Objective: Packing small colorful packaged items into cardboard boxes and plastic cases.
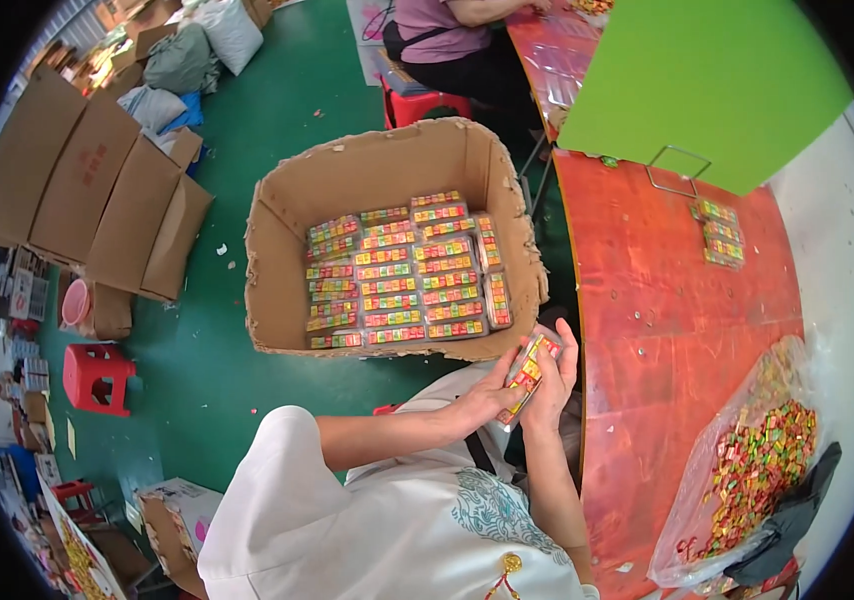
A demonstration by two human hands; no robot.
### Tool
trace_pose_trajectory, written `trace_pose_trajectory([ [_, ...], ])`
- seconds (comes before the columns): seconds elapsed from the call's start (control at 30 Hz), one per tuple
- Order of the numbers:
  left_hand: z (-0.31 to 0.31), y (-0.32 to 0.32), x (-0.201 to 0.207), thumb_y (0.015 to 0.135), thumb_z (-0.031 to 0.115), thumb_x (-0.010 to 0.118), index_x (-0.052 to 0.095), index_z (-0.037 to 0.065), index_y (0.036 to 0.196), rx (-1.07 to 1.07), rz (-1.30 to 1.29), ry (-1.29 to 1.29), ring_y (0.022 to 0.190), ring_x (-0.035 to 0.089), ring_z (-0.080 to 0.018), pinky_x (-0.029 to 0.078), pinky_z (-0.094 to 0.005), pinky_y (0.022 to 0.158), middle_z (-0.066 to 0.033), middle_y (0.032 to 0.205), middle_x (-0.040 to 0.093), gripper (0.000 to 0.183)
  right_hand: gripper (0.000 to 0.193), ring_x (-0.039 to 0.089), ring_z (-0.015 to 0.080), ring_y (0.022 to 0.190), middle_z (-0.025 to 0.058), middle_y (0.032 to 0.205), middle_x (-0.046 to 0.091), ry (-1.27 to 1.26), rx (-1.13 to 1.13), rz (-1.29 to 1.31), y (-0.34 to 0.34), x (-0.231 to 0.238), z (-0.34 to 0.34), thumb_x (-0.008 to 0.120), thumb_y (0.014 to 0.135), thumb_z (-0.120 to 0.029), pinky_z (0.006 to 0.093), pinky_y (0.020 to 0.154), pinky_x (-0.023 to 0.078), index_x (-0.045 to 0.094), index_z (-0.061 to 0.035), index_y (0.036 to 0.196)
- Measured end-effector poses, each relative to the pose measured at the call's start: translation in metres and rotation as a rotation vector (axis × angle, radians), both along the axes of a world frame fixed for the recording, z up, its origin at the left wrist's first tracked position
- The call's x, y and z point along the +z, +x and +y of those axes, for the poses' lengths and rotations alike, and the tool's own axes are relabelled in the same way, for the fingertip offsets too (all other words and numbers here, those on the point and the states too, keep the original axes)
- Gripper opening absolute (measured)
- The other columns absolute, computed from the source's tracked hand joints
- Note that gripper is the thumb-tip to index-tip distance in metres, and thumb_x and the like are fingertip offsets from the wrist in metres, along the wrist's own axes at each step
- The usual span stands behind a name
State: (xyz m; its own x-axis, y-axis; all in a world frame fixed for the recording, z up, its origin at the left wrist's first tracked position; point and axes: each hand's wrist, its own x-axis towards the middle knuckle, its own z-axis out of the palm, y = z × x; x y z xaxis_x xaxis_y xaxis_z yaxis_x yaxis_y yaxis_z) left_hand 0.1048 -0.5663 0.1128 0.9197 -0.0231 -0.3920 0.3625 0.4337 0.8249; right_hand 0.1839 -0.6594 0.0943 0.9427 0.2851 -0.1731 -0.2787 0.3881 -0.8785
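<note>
Just past the near right corner of a big cardboard box (282, 215), I hold a clear plastic pack (525, 380) filled with small red, yellow and green wrapped pieces. My left hand (485, 402) grips its lower end, fingers closed on it. Round its right side and upper end curls my right hand (551, 388), thumb lying across the front. The pack is tilted, its upper end leaning right. Inside the box, rows of similar packs (387, 286) lie stacked, with a couple turned on end along the right wall. The box's rim is ragged.
A red table (667, 330) runs along my right, bearing a bag of loose wrapped pieces (762, 465), a few packs (719, 235) and a green panel (707, 90). Beyond, a person (447, 45) sits working. Cardboard boxes (87, 180) and a red stool (99, 378) stand left.
</note>
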Motion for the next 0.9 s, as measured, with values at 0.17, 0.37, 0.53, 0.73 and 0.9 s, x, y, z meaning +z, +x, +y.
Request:
trace_pose_trajectory([
  [0.17, 0.026, 0.011, 0.01, 0.096, 0.023, 0.054, 0.009, 0.01, 0.155, -0.091, 0.152, 0.011, 0.126, 0.043, -0.0196, 0.035, -0.0321, 0.105, -0.012, 0.14, 0.042, 0.076, 0.045, 0.059, 0.0194, 0.102, 0.0108, 0.118, 0.055, 0.009, -0.008, 0.007, -0.008, 0.016, 0.019, 0.051, 0.096, -0.007, 0.0317, 0.088, 0.049, 0.04, -0.0049, 0.139],
  [0.37, 0.059, 0.03, -0.005, 0.093, 0.014, 0.056, 0.025, 0.008, 0.15, -0.064, 0.028, -0.021, 0.107, 0.052, -0.0126, 0.044, -0.029, 0.092, -0.0051, 0.117, 0.053, 0.065, 0.05, 0.05, 0.0179, 0.115, 0.0111, 0.128, 0.049, -0.083, 0.086, -0.049, 0.013, 0.011, 0.039, 0.051, 0.098, -0.012, 0.0303, 0.097, 0.041, 0.033, -0.0032, 0.144],
  [0.53, 0.112, 0.048, -0.008, 0.091, 0.007, 0.055, 0.032, 0.006, 0.145, 0.028, -0.062, -0.184, 0.121, 0.049, -0.0162, 0.04, -0.0316, 0.102, -0.0057, 0.131, 0.051, 0.059, 0.06, 0.039, 0.0257, 0.133, 0.0146, 0.149, 0.034, -0.429, 0.199, -0.317, 0.05, 0.021, 0.045, 0.052, 0.095, -0.014, 0.0391, 0.108, 0.033, 0.027, -0.0059, 0.15],
  [0.73, 0.235, 0.071, -0.047, 0.092, 0.009, 0.052, 0.032, 0.016, 0.144, 0.177, 0.123, 0.033, 0.095, 0.06, -0.0198, 0.057, -0.038, 0.074, -0.0048, 0.119, 0.055, 0.056, 0.055, 0.04, 0.0366, 0.131, 0.0227, 0.142, 0.041, -1.147, 0.002, -0.932, 0.117, 0.039, 0.011, 0.056, 0.091, -0.013, 0.0437, 0.108, 0.031, 0.039, 0.0007, 0.141],
  [0.9, 0.349, 0.097, -0.112, 0.091, 0.008, 0.052, 0.037, 0.01, 0.136, 0.28, 0.166, 0.345, 0.083, 0.061, -0.0192, 0.053, -0.0299, 0.052, -0.0075, 0.107, 0.058, 0.047, 0.049, 0.04, 0.0337, 0.131, 0.0159, 0.142, 0.044, -1.51, -0.015, -0.928, 0.138, 0.002, -0.013, 0.056, 0.09, -0.013, 0.0477, 0.107, 0.03, 0.047, -0.0054, 0.138],
])
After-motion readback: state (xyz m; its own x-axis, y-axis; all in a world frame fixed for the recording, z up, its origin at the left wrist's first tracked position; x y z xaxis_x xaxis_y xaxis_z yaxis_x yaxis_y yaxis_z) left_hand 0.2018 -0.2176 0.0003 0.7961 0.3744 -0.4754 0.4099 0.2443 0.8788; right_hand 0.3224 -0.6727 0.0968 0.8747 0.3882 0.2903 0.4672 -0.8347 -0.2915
